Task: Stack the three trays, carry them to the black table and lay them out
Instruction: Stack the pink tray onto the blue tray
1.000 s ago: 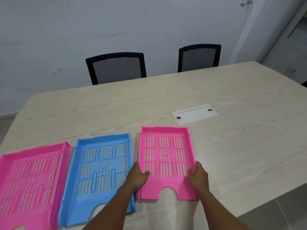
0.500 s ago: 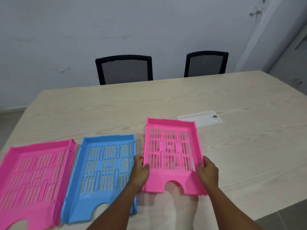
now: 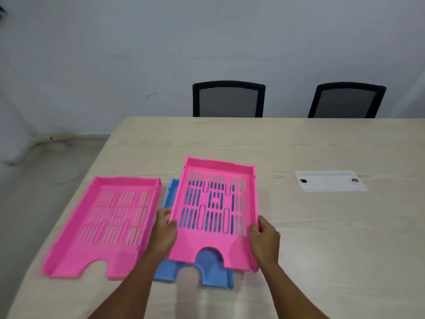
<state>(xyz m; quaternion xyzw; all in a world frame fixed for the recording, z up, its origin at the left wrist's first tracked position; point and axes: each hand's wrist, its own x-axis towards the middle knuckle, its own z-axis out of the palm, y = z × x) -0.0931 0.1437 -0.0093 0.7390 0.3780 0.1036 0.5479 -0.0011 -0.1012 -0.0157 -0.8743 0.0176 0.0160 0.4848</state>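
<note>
I hold a pink slotted tray [image 3: 216, 240] in the air over the blue tray [image 3: 213, 275], which lies flat on the light wooden table [image 3: 322, 238]. My left hand [image 3: 164, 231] grips the pink tray's left wall and my right hand [image 3: 264, 238] grips its right wall. The blue tray shows through the slots, at its far left corner and at its front edge; the rest is hidden. A second pink tray [image 3: 108, 224] lies flat to the left, close to the table's left edge. No black table is in view.
A white cable-port cover [image 3: 330, 180] is set into the table to the right. Two black mesh chairs [image 3: 228, 100] [image 3: 347, 101] stand behind the far edge by a pale wall. Floor [image 3: 46, 171] lies to the left of the table.
Both hands lifted the right-hand pink tray off the table and moved it left, so it is now over the blue tray. My view swung to the left.
</note>
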